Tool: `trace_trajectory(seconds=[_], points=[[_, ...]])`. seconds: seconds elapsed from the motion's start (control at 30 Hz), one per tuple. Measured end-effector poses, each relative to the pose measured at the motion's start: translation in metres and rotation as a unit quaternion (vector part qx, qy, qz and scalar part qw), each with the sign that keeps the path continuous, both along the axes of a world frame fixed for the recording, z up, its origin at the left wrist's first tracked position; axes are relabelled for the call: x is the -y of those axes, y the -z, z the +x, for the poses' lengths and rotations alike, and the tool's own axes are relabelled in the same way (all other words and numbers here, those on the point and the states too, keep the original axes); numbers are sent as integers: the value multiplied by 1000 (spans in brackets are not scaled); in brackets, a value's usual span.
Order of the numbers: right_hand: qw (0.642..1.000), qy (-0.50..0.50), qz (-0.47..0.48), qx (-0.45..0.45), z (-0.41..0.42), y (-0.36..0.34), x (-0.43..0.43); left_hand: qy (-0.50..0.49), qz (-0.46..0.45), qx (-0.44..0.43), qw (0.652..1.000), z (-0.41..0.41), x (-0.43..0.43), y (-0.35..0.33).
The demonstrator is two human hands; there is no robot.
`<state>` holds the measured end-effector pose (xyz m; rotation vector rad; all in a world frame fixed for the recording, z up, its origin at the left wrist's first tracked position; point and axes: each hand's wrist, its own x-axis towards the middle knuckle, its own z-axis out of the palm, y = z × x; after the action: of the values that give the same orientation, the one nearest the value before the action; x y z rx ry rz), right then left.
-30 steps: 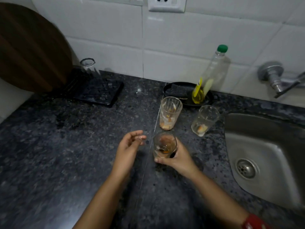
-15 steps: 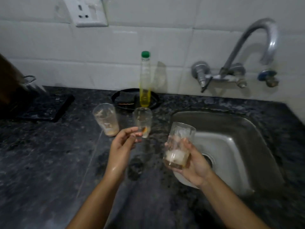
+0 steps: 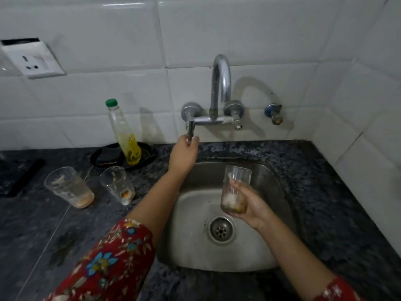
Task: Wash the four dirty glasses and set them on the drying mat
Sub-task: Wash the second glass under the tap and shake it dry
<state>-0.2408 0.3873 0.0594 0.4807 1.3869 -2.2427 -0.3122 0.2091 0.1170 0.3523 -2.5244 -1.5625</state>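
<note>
My right hand [image 3: 249, 205] grips a dirty glass [image 3: 235, 190] with brown dregs, upright over the steel sink [image 3: 271, 192]. Fingers of my left hand [image 3: 184, 154] pinch the tap's left lever handle [image 3: 191, 131], below the curved spout [image 3: 221, 83]. No water runs from the spout. Two more dirty glasses stand on the dark stone counter left of the sink: a wide one [image 3: 69, 187] with orange residue and a smaller one [image 3: 118, 184] beside it. The dark drying mat [image 3: 19, 177] shows only at the left edge.
A soap bottle with green cap [image 3: 123, 131] stands in a black dish [image 3: 102, 157] by the wall. The drain [image 3: 221, 230] sits in the sink's middle. A second valve [image 3: 273, 112] and a wall socket [image 3: 32, 59] are on the white tiles.
My right hand carried the glass from the counter to over the sink. My left hand rose from mid-air to the tap lever. My view swung right, toward the sink.
</note>
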Motion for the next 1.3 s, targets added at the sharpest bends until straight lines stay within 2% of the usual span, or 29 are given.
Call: trace_trajectory(seconds=[0.1, 0.23, 0.33, 0.43, 0.5, 0.6, 0.8, 0.87, 0.97, 1.1, 1.17, 1.23, 1.27, 1.3], points=[[1000, 3, 28, 2, -9, 2, -5, -10, -82, 53, 995, -23, -11, -12], [996, 19, 65, -50, -17, 11, -5, -21, -89, 98, 991, -43, -4, -9], [992, 18, 78, -102, -21, 19, -4, -19, -123, 99, 987, -50, 3, -8], [990, 13, 79, -116, -23, 20, -1, -15, -139, 101, 985, -54, 6, -5], [991, 4, 72, -116, -26, 20, 2, -17, -108, 99, 989, -57, 8, -3], [991, -4, 73, -113, -31, 21, 8, -24, -11, 106, 994, -61, 10, -1], [988, -20, 65, -137, -33, 22, 15, 15, 139, 143, 980, -56, 12, -2], [984, -22, 80, -156, -32, 24, 16, 54, 155, 155, 974, -50, 14, 3], [976, -28, 112, -184, -34, 26, 15, 142, 159, 124, 969, -20, 13, 42], [968, -38, 113, -220, -36, 28, 11, 347, 183, 133, 910, 24, 3, 104], [965, -63, 120, -226, -35, 28, 13, 343, 196, 133, 909, 29, -8, 111], [939, -104, 197, -262, -31, 29, 11, 309, 198, 107, 924, 26, -13, 115], [912, -114, 264, -293, -28, 28, 7, 302, 190, 98, 929, 26, -14, 118], [870, -118, 337, -339, -25, 28, 1, 297, 189, 95, 931, 27, -14, 120]])
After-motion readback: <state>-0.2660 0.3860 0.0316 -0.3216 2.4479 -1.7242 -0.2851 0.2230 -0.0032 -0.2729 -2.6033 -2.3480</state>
